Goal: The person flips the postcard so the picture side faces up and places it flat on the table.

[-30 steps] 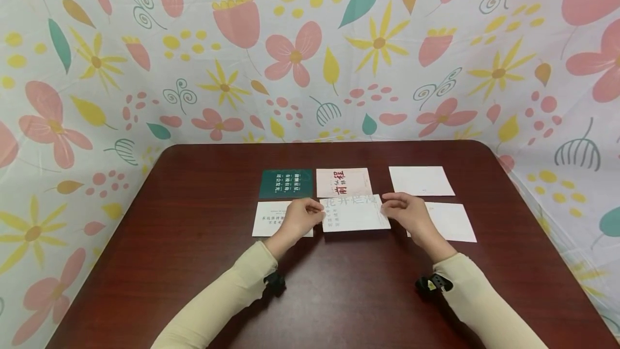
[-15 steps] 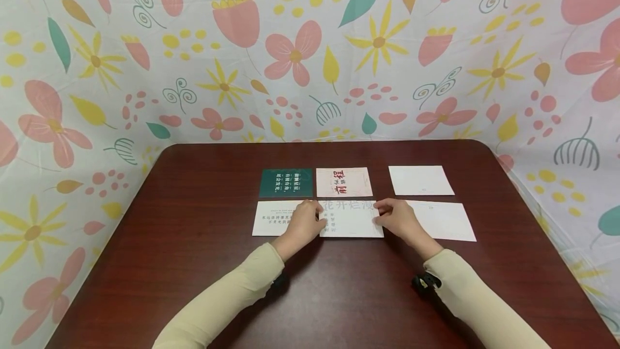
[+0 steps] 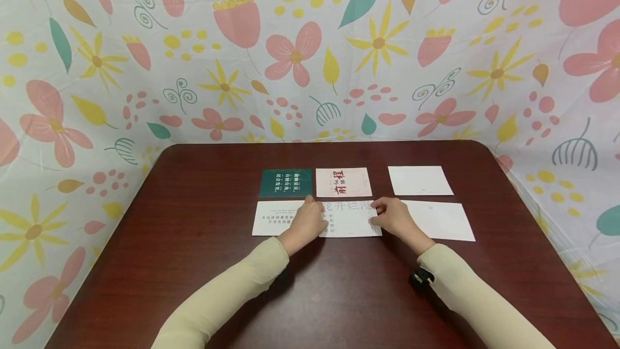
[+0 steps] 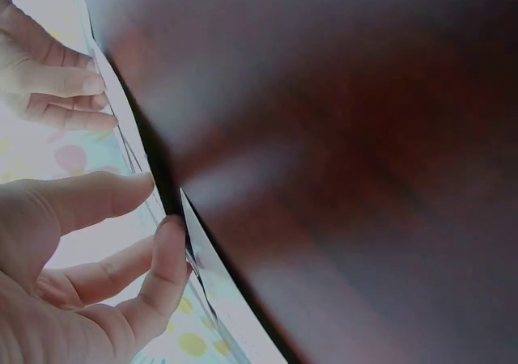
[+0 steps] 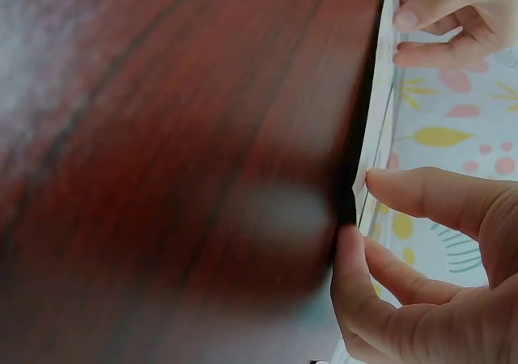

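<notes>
In the head view a white card [image 3: 351,224] with grey Chinese characters lies flat in the middle of the front row. My left hand [image 3: 308,222] is at its left edge, overlapping another white printed card [image 3: 276,217]. The right hand [image 3: 394,220] touches its right edge, beside a mostly blank white card [image 3: 439,221]. In the left wrist view, my left hand's thumb and index finger stand apart at the seam between two cards [image 4: 222,295]. The right wrist view shows that thumb against the card [image 5: 374,121], the index fingertip just past its corner.
Behind sit a dark green card [image 3: 273,183] with white writing, a pale pink card [image 3: 360,182] with red characters, and a white card [image 3: 420,181]. All lie on a dark red wooden table [image 3: 339,295]; a floral cloth [image 3: 295,101] hangs behind.
Both hands have lowered the middle card onto the table and moved it slightly left, closer to the left card. Its position barely differs from half a second ago; the hands stay at its sides.
</notes>
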A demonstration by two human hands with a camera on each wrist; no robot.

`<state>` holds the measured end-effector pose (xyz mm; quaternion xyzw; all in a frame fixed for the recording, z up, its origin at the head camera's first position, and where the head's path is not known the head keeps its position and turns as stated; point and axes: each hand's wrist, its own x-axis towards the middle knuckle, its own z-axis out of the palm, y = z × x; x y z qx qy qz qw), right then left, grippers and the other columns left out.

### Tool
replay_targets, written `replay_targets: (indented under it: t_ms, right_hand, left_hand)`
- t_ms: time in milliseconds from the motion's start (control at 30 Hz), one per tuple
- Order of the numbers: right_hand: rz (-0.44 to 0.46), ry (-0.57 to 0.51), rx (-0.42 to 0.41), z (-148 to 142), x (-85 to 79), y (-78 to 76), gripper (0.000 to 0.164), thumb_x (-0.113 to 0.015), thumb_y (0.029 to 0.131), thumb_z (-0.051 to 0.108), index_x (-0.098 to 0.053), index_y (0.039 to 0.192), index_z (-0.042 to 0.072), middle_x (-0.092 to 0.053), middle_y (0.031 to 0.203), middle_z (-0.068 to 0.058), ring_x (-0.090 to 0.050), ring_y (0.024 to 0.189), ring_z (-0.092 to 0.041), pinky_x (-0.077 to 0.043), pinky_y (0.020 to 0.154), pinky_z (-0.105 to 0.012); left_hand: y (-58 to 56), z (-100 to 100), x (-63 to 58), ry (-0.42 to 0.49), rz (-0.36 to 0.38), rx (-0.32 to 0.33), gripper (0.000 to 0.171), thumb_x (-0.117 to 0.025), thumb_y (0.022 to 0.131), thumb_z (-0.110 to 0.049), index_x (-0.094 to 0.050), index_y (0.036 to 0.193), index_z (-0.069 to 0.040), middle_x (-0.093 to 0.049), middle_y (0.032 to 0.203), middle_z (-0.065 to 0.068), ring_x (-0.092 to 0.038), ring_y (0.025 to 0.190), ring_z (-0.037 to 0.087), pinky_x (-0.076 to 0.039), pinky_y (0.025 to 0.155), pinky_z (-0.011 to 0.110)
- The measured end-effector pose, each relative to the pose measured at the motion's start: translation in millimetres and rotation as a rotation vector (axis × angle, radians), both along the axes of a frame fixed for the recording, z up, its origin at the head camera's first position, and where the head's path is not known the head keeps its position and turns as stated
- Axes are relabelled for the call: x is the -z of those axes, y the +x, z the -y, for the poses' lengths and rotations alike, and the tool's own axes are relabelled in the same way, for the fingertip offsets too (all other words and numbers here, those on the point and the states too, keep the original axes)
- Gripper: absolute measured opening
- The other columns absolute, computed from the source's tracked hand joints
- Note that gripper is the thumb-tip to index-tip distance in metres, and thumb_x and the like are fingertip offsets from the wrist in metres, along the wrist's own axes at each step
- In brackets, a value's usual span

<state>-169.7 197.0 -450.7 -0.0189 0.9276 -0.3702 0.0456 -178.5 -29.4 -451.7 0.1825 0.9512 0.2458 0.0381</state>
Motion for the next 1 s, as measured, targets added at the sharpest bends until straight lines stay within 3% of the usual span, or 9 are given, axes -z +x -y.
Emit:
replay_targets:
  t_ms: [100, 233, 367, 533, 767, 1000]
  right_hand:
    - [-0.005, 0.015, -0.008, 1, -1.2, -1.2, 0.035, -0.074, 0.073, 0.002, -0.065, 0.104, -0.011, -0.062, 0.086, -0.017, -0.056, 0.076, -0.025, -0.046, 0.063, -0.032]
    - [-0.018, 0.032, -0.012, 2, -1.7, -2.1, 0.035, -0.074, 0.072, 0.002, -0.065, 0.103, -0.011, -0.061, 0.085, -0.018, -0.055, 0.074, -0.025, -0.046, 0.063, -0.032]
    - [-0.021, 0.057, -0.013, 4, -2.3, -2.2, 0.035, -0.074, 0.071, 0.003, -0.065, 0.102, -0.010, -0.060, 0.082, -0.016, -0.053, 0.072, -0.024, -0.043, 0.062, -0.031]
    - [-0.031, 0.075, -0.033, 3, -1.7, -3.0, 0.035, -0.074, 0.070, 0.003, -0.065, 0.101, -0.011, -0.059, 0.079, -0.014, -0.052, 0.069, -0.023, -0.044, 0.061, -0.033]
    - [-0.073, 0.055, -0.050, -1, 2.4, -4.8, 0.035, -0.073, 0.071, 0.005, -0.064, 0.100, -0.011, -0.059, 0.078, -0.013, -0.052, 0.070, -0.022, -0.045, 0.062, -0.033]
    - [-0.076, 0.046, -0.017, -13, -6.7, -1.2, 0.038, -0.072, 0.080, 0.005, -0.061, 0.111, -0.012, -0.063, 0.087, -0.020, -0.059, 0.072, -0.026, -0.047, 0.061, -0.035]
  left_hand:
    - [-2.6, -1, 0.1, -0.017, 0.001, 0.009, 0.011, -0.072, 0.077, -0.001, -0.065, 0.080, 0.006, -0.053, 0.091, 0.017, -0.048, 0.051, 0.015, -0.045, 0.049, 0.025]
    - [-3.8, -3, -1.1, -0.039, 0.020, 0.004, 0.017, -0.071, 0.076, 0.000, -0.057, 0.065, 0.000, -0.053, 0.088, 0.016, -0.042, 0.047, 0.013, -0.039, 0.043, 0.023]
    - [-3.3, -6, -2.2, -0.035, 0.060, -0.010, 0.007, -0.069, 0.077, 0.003, -0.065, 0.079, 0.008, -0.057, 0.101, 0.023, -0.048, 0.049, 0.013, -0.042, 0.042, 0.021]
    - [-3.6, -9, -2.0, -0.046, 0.079, -0.016, 0.024, -0.067, 0.077, 0.004, -0.066, 0.098, 0.015, -0.056, 0.115, 0.030, -0.053, 0.051, 0.014, -0.044, 0.042, 0.020]
    - [-4.8, -9, -4.4, -0.073, 0.080, -0.004, 0.026, -0.068, 0.077, 0.003, -0.065, 0.101, 0.013, -0.057, 0.112, 0.028, -0.052, 0.054, 0.014, -0.045, 0.046, 0.021]
    - [-2.7, -11, -11.7, -0.059, 0.011, 0.033, 0.010, -0.068, 0.082, -0.002, -0.064, 0.086, 0.006, -0.059, 0.091, 0.019, -0.054, 0.060, 0.017, -0.047, 0.053, 0.026]
